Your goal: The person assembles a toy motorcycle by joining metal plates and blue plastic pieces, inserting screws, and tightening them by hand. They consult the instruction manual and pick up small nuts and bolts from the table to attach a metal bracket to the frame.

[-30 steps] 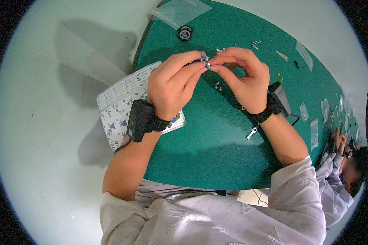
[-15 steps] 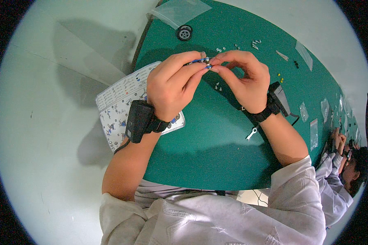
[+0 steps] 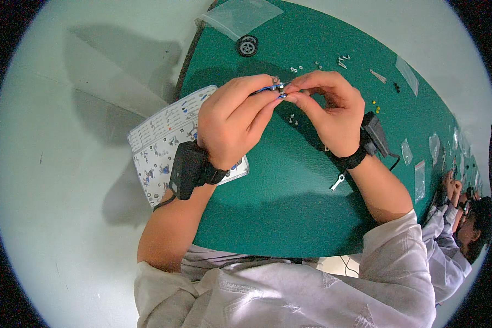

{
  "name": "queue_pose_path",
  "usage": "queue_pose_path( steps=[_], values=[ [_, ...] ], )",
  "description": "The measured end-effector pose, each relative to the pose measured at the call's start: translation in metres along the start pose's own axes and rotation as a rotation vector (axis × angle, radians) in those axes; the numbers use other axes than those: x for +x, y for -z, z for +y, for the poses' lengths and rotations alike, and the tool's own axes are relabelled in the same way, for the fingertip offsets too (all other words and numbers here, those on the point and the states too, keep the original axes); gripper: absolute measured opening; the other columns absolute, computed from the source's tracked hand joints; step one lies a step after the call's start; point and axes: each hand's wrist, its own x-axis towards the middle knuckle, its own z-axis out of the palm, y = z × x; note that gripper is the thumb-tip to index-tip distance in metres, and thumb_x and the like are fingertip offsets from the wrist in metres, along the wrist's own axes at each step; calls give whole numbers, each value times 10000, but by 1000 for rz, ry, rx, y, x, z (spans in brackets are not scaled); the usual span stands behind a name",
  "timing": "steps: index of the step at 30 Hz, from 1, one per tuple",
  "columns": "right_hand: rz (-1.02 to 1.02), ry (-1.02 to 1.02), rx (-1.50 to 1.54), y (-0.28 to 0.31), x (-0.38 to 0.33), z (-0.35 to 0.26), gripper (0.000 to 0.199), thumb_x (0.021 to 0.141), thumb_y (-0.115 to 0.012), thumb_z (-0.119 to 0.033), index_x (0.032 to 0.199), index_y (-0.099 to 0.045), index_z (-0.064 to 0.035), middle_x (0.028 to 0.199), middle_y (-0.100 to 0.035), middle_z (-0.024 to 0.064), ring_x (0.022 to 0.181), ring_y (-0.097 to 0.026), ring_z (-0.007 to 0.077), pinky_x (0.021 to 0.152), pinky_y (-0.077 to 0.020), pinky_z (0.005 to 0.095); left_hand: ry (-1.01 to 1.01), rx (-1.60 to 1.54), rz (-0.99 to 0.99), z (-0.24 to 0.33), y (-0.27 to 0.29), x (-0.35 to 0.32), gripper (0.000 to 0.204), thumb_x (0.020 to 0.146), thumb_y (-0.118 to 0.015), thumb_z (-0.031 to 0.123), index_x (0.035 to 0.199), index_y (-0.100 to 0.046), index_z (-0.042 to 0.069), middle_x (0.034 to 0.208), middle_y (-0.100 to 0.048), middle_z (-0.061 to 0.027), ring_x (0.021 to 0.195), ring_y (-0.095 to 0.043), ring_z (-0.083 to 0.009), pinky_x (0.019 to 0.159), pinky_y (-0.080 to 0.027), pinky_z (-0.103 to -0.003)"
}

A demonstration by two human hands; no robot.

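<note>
Together left hand (image 3: 232, 123), right hand (image 3: 331, 112) pinch slim blue part (image 3: 270, 88) (metal-tipped)

My head camera looks steeply down, close over my own hands, the green table (image 3: 290, 208) filling the fisheye's middle.

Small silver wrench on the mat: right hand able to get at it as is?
Probably not at once: the right hand is pinching a small blue part with the left hand. The wrench lies uncovered beside the right forearm.
</note>
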Motion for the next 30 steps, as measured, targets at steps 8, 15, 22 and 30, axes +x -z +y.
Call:
queue_pose_path(
  steps=[8, 15, 22, 30],
  values=[
    [-58, 307, -150, 2, 5, -8, 204, 862, -749, 50, 1028, -690, -55, 1018, -748, 118, 910, -732, 281, 780, -587, 346, -31, -16, -3, 3, 2, 1, 192, 791, -788, -33, 969, -716, -32, 1069, -709, -130, 902, -716, -304, 753, -584, -383],
    [-113, 466, -325, 6, 9, -9, 290, 799, -778, 61, 1032, -656, -62, 1013, -741, 121, 914, -728, 296, 776, -587, 367, -58, -16, -4, 0, 2, 3, 208, 783, -787, -52, 975, -708, -45, 1068, -708, -144, 908, -715, -313, 758, -588, -386],
    [-98, 376, -211, 6, 6, -9, 241, 852, -751, 66, 1035, -657, -61, 1029, -746, 125, 913, -729, 303, 793, -590, 374, -57, -20, -6, 2, 2, 3, 218, 779, -789, -53, 978, -702, -54, 1074, -702, -153, 917, -713, -326, 759, -589, -394],
    [-33, 184, -120, 4, 4, -13, 175, 853, -802, -8, 1009, -727, -32, 959, -737, 118, 837, -703, 210, 724, -566, 319, -92, -13, -19, 6, 7, 2, 235, 775, -792, -57, 991, -702, -70, 1085, -698, -168, 930, -716, -333, 776, -600, -401]
  ],
)
